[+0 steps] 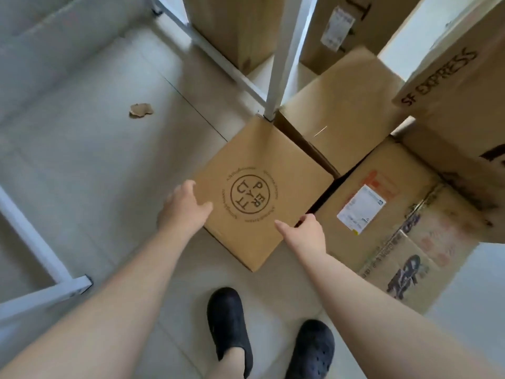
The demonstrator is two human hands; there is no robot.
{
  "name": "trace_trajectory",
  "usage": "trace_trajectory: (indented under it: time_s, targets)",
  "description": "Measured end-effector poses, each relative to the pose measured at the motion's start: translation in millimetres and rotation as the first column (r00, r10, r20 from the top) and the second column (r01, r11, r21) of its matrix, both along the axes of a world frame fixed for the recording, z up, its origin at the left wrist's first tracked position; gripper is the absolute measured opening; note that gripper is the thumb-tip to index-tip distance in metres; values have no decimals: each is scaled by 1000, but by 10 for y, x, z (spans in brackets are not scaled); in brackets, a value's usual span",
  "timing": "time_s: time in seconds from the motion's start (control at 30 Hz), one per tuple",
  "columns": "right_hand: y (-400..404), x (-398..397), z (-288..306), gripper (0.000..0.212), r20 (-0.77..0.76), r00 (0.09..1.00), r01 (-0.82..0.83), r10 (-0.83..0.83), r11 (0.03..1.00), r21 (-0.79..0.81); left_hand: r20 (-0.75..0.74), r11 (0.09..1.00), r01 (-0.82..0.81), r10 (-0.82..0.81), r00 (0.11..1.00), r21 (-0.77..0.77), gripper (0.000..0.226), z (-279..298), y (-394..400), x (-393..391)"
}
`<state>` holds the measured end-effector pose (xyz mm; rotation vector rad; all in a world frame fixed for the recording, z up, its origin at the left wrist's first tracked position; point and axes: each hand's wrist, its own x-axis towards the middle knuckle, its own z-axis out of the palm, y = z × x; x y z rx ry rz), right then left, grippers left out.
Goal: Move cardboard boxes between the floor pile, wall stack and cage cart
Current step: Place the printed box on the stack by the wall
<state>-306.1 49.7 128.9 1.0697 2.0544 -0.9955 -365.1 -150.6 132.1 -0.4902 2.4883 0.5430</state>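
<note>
A brown cardboard box with a round printed logo (262,170) stands on the tiled floor by a white frame leg (278,77). My left hand (185,206) lies against its left edge, thumb resting on the top face. My right hand (306,228) is at its right edge, fingers curled down over that edge into the gap beside the neighbouring box, thumb on top. Both forearms reach down from the bottom of the view.
More boxes crowd the right: a plain one (341,110), one with a white label (382,192), an SF EXPRESS box (459,77) stacked higher. White cart frame bars (32,242) run at left. A cardboard scrap (140,109) lies on the floor. My black shoes (229,324) stand below.
</note>
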Motion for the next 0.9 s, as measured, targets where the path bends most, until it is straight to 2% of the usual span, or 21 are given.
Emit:
trace_trajectory:
  time_s: [0.1, 0.17, 0.27, 0.4, 0.5, 0.6, 0.77, 0.9]
  targets:
    - [22, -49, -582, 84, 36, 959, 278, -281, 958, 66, -38, 990, 105, -109, 993, -97, 70, -625, -23, -270]
    - [116, -89, -976, 82, 17, 914, 403, -406, 911, 88, -45, 981, 138, -145, 988, -135, 78, -1057, -1, -433]
    - [131, -174, -1268, 63, -12, 911, 413, -413, 911, -14, -66, 987, 86, -96, 993, -136, 87, -1403, 57, -596]
    - [-23, -195, -1204, 70, -85, 864, 490, -496, 868, -81, -146, 992, -30, 12, 989, -125, 84, -1396, 84, -613]
    - [-3, -181, -886, 71, -121, 869, 472, -480, 877, -92, -209, 992, -81, 58, 976, -102, 76, -1042, 83, -434]
    - [40, -200, -340, 71, -151, 894, 413, -421, 907, -83, -226, 987, -133, 108, 968, -96, 68, -442, 19, -240]
    - [193, -78, 1029, 64, -211, 903, 354, -373, 927, -126, -182, 979, -203, 200, 963, 3, 63, 909, -50, 88]
    - [546, 267, 2177, 68, -287, 886, 341, -365, 931, -129, -150, 975, -197, 211, 966, 103, 67, 1993, 251, 373]
